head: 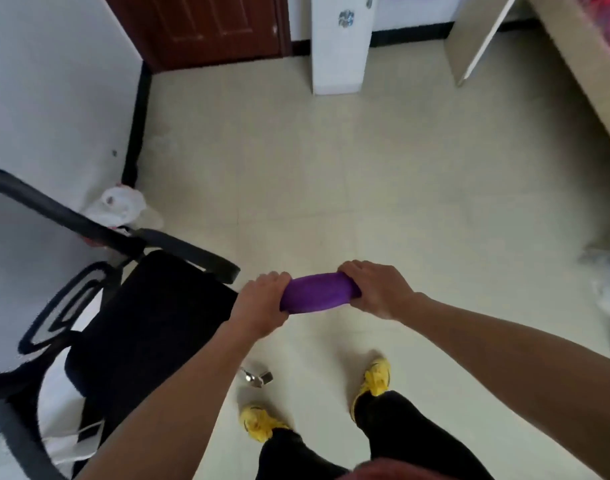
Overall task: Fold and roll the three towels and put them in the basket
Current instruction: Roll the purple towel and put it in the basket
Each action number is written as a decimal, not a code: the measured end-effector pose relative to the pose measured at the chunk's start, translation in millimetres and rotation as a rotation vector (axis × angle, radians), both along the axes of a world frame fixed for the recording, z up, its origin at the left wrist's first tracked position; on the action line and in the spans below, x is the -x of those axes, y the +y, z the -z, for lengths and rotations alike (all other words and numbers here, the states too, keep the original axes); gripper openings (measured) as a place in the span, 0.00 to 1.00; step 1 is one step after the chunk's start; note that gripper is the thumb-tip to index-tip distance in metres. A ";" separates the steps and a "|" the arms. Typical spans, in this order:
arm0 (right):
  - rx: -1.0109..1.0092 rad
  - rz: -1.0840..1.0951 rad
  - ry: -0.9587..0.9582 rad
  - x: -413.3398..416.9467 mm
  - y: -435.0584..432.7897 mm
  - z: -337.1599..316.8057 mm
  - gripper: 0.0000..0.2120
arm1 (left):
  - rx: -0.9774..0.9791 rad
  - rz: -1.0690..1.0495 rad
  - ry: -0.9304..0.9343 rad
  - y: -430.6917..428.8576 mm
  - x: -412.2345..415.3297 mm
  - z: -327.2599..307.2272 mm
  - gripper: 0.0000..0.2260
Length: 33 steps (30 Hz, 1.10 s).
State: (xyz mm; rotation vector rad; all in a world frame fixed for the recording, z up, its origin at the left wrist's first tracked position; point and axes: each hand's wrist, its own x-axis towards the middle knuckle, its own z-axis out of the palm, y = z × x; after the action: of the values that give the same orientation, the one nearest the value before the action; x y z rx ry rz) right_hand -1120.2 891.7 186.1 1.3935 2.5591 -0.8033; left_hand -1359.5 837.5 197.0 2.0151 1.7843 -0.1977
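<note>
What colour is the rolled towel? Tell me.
The towel is plain purple; the head view shows it.

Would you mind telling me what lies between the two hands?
In the head view, a rolled purple towel spans the gap; the left hand grips one end and the right hand the other.

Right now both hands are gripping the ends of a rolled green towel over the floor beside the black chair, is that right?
Not quite: the towel is purple, not green. The head view shows the left hand and right hand gripping the ends of the rolled purple towel over the floor beside the black chair.
</note>
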 end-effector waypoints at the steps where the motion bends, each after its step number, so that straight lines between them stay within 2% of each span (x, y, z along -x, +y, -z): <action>1: -0.020 0.005 0.007 -13.1 10.8 -9.2 0.20 | -0.006 0.004 0.003 12.2 -13.1 -7.7 0.18; 6: -0.124 0.104 -0.003 -103.9 78.9 -57.9 0.19 | -0.095 0.074 -0.023 92.1 -97.3 -56.3 0.19; 10: -0.200 0.137 0.030 -134.4 131.0 -85.4 0.19 | -0.159 0.140 -0.008 154.6 -123.6 -91.3 0.18; 20: -0.351 0.150 0.040 -163.3 316.0 -129.9 0.19 | -0.330 0.235 0.015 344.8 -145.7 -127.4 0.19; 30: -0.547 0.233 0.024 -167.2 566.7 -175.8 0.20 | -0.477 0.327 0.040 622.3 -144.7 -171.9 0.19; 33: -0.559 0.249 0.005 -174.3 610.2 -180.0 0.20 | -0.489 0.355 0.060 669.9 -151.1 -178.7 0.18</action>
State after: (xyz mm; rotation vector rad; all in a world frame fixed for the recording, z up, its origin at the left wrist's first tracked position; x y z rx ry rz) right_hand -945.9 1501.9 366.1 1.8812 2.7715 -0.0964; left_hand -1208.4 1507.4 375.6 2.6935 1.6051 0.0856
